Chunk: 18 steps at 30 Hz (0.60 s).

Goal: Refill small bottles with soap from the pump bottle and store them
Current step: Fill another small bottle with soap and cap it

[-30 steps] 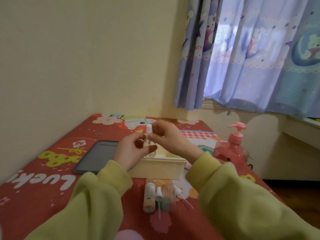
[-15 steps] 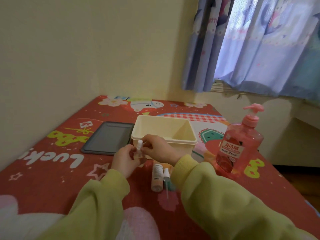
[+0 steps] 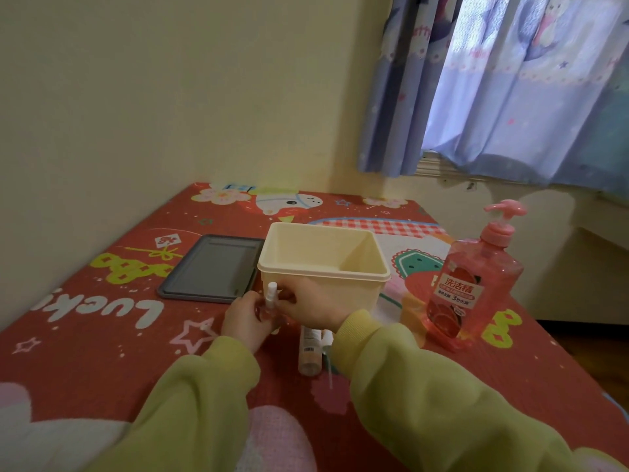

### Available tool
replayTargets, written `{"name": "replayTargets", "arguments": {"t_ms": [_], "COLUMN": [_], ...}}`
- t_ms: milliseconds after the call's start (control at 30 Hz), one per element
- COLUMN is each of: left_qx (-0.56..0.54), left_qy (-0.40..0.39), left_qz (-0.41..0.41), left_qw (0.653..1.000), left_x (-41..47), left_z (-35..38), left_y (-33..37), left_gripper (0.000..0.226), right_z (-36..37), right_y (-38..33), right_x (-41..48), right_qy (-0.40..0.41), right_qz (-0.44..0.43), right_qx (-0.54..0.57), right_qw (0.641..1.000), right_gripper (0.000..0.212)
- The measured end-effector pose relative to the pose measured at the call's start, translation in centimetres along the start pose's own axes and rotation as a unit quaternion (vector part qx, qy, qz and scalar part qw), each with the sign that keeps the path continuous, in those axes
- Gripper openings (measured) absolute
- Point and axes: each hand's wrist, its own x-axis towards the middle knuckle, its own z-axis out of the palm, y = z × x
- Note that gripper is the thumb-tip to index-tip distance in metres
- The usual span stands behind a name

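A small clear bottle with a white spray top [image 3: 271,296] is upright between both hands, just in front of the cream box [image 3: 323,272]. My left hand [image 3: 245,320] grips its body from the left. My right hand [image 3: 311,308] pinches its white top from the right. Other small bottles [image 3: 310,349] lie on the red mat below my right wrist, partly hidden by the sleeve. The pink pump bottle [image 3: 474,284] of soap stands at the right, apart from both hands.
A grey lid [image 3: 212,269] lies flat left of the cream box. The red patterned mat [image 3: 102,335] covers the table, which meets the wall at left and back. Blue curtains [image 3: 510,90] hang at the upper right. The table's right edge drops to the floor.
Both hands have come down with the small bottle from in front of the box top to just above the mat. The view has tilted down and the box's inside now shows.
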Motion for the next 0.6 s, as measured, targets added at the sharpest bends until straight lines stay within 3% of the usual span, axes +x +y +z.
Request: {"name": "replayTargets", "arguments": {"t_ms": [133, 333, 433, 600], "left_qx": [0.048, 0.199, 0.182, 0.119], "left_qy": [-0.076, -0.199, -0.234, -0.210], "left_qz": [-0.029, -0.029, -0.010, -0.020], "left_qw": [0.996, 0.959, 0.955, 0.970], "left_x": [0.0, -1.0, -1.8, -2.5], "left_z": [-0.8, -2.1, -1.1, 1.0], "left_y": [0.1, 1.3, 1.8, 3.3], "left_gripper": [0.044, 0.029, 0.027, 0.039], "right_z": [-0.6, -2.1, -2.4, -1.8], "right_y": [0.4, 1.2, 1.8, 2.4], "right_x": [0.1, -0.8, -1.6, -2.2], "right_qy": [-0.021, -0.018, -0.020, -0.012], "right_qz": [0.032, 0.063, 0.087, 0.121], "right_qx": [-0.014, -0.049, -0.099, -0.129], "right_qw": [0.999, 0.997, 0.991, 0.984], "right_gripper": [0.028, 0.032, 0.032, 0.032]}}
